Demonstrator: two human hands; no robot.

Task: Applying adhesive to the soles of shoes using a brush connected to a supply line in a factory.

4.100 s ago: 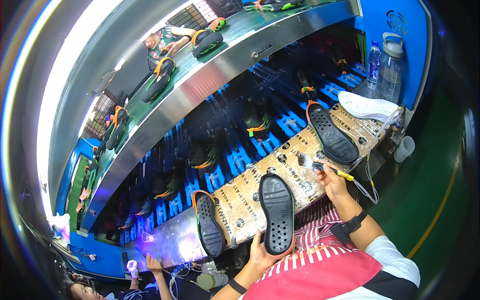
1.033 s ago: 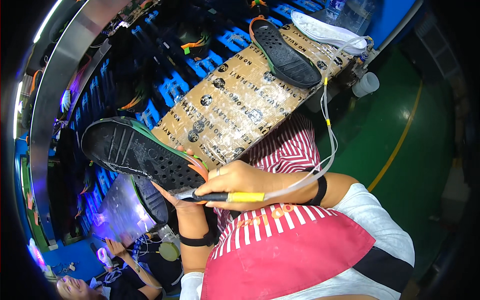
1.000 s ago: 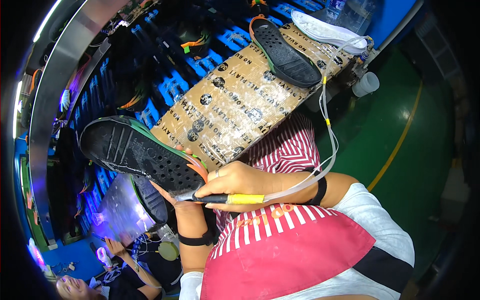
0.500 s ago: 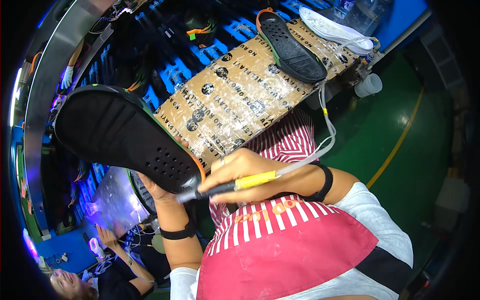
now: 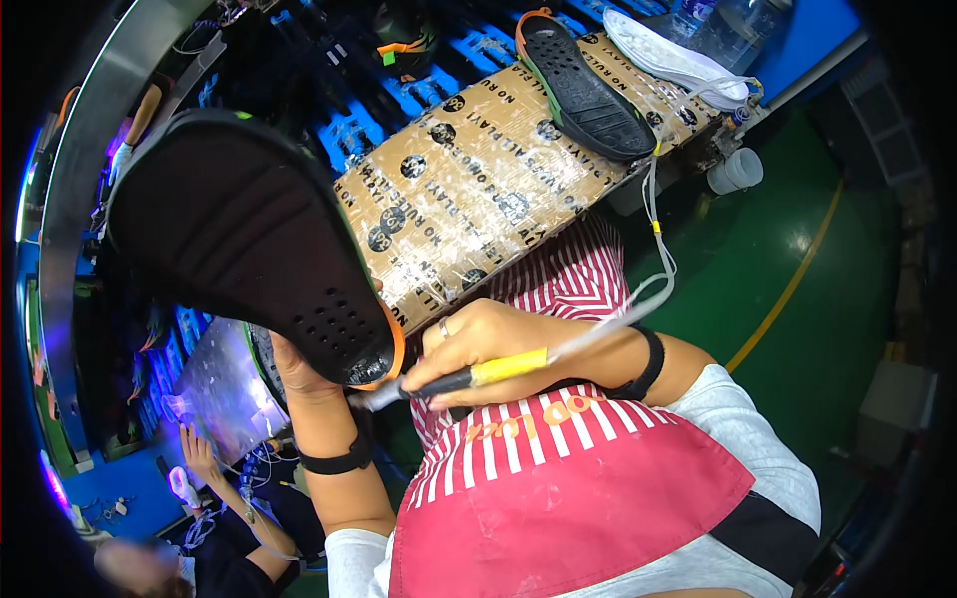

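A large black shoe sole (image 5: 249, 229) with a perforated heel and an orange edge is tilted up on the left. My left hand (image 5: 301, 367) grips it from beneath, near the heel; most of its fingers are hidden behind the sole. My right hand (image 5: 478, 344) is closed around a brush (image 5: 510, 367) with a dark handle, a yellow band and a pale tube running back from it. The brush's blurred tip is just below the orange heel edge; I cannot tell whether it touches. The heel's inner surface looks wet.
A cardboard-covered board (image 5: 449, 189) lies ahead, carrying a second black sole (image 5: 588, 95) and a white sole-shaped piece (image 5: 678, 65). Clear bottles (image 5: 743, 30) stand behind. A white cup (image 5: 736, 171) hangs at right. Blue conveyor slats run along the back; a co-worker's hand (image 5: 202, 456) is lower left.
The held sole has tilted and swung, its toe end rising and looming larger, heel shifting slightly left. My left forearm has moved left. The brush stays by the heel.
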